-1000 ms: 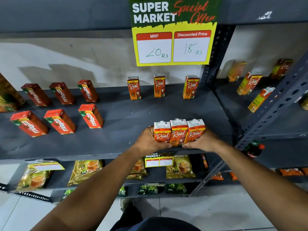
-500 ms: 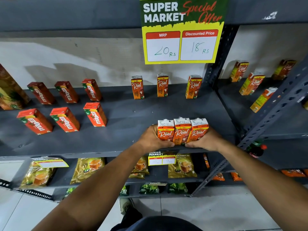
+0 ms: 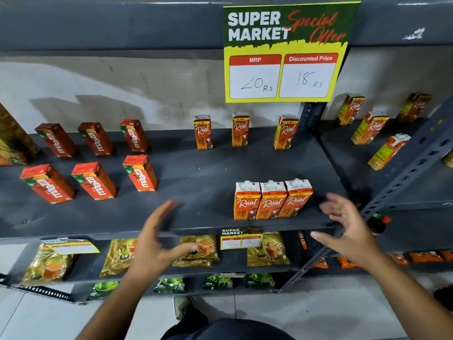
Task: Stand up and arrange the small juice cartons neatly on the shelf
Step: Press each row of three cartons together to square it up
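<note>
Three orange Real juice cartons point(image 3: 270, 201) stand upright, side by side and touching, near the front edge of the grey shelf point(image 3: 201, 182). Three more Real cartons point(image 3: 240, 130) stand spaced apart along the back. Several red Maaza cartons point(image 3: 94, 180) stand in two rows on the left. My left hand point(image 3: 157, 244) is open, below and left of the front trio, holding nothing. My right hand point(image 3: 348, 231) is open just right of the trio, fingers spread, not touching it.
A yellow and green price sign point(image 3: 284, 52) hangs from the shelf above. More Real cartons point(image 3: 369, 127) stand on the right-hand shelf bay behind a slanted perforated strut point(image 3: 402, 177). Tea packets point(image 3: 201, 249) fill the lower shelf. A large carton point(image 3: 12, 141) stands at far left.
Both hands have let go of the three Real cartons and pulled back and apart. The trio now stands free near the shelf's front edge.
</note>
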